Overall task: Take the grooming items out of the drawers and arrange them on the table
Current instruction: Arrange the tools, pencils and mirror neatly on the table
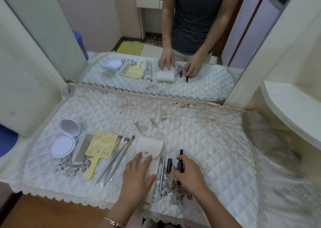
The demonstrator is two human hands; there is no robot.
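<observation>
Left hand: flat on the cream snap pouch, fingers spread, gripping nothing
Right hand: fingers closed around a black tube on the counter
Beside pouch: thin metal tool, short black tube
Left row: open compact mirror, grey comb, yellow hand mirror, three makeup brushes

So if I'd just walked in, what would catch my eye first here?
Probably the yellow hand mirror with pastel shapes, lying left of centre on the quilted white tablecloth between a comb and some makeup brushes. Next, the left hand resting on a cream snap pouch, and the right hand fingering a black tube.
</observation>
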